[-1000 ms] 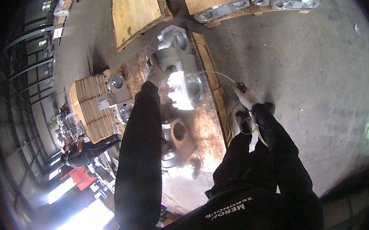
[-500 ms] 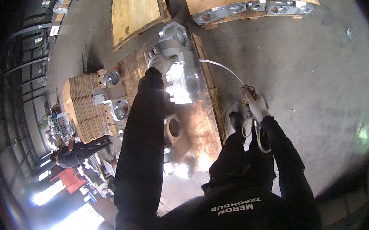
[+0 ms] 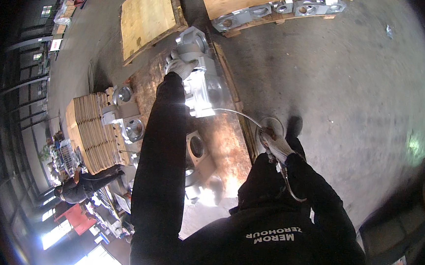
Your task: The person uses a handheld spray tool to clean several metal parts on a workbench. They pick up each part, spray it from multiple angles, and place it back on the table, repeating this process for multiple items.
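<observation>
Head view: a grey metal casting with a round bore [image 3: 199,89] lay on the rust-brown tabletop [image 3: 231,146], toward its far end and close beside its right edge, its long axis running roughly parallel to that edge. It was ahead and to the left of the right hand [image 3: 279,147], whose fingers were curled round a pale curved tube [image 3: 247,117]; the tube arched across the right edge, its tip near the casting. The left hand [image 3: 180,67] was much nearer, its fingers against the casting's left side; whether they gripped it, I could not tell. Another bored casting [image 3: 205,165] lay toward the near end.
</observation>
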Action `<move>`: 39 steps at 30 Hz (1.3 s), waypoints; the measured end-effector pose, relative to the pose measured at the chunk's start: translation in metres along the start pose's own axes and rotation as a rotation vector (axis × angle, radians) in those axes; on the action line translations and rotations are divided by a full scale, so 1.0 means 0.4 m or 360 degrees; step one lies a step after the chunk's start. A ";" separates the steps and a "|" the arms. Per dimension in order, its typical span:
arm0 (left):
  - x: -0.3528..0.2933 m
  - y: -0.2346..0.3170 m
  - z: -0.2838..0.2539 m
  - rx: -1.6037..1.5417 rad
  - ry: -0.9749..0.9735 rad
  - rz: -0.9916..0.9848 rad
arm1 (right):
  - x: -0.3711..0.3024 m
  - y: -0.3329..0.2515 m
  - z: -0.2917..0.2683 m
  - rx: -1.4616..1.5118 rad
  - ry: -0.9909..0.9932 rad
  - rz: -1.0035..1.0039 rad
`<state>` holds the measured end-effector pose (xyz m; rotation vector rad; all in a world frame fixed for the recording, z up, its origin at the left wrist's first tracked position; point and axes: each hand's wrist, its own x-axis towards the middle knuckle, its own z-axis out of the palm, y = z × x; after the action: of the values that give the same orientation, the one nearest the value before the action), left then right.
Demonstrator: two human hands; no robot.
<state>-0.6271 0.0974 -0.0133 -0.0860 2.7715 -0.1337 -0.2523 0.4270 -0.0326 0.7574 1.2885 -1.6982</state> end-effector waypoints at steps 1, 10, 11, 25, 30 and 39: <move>-0.019 0.039 -0.014 -0.0049 0.0017 0.0022 | 0.023 0.018 -0.004 -0.0066 0.0017 0.0002; -0.104 0.093 -0.105 0.0002 -0.0061 0.0080 | 0.062 0.009 0.015 -0.0303 0.0137 -0.0301; -0.111 0.108 -0.118 -0.0045 -0.0050 0.0107 | 0.070 0.022 -0.010 -0.0236 0.0096 -0.0252; -0.096 0.098 -0.101 -0.0183 0.0039 0.0003 | 0.285 0.155 -0.076 -0.0357 0.0212 -0.0169; -0.089 0.054 -0.077 -0.0180 -0.0069 -0.0022 | 0.275 0.126 -0.064 -0.0064 0.0197 0.0040; -0.103 0.068 -0.103 -0.0004 -0.0097 0.0016 | 0.281 0.014 -0.078 -0.0439 0.0075 0.0097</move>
<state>-0.6046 0.1311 0.0369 -0.0759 2.7107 -0.1231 -0.2991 0.4262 -0.1395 0.6685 1.4797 -1.4240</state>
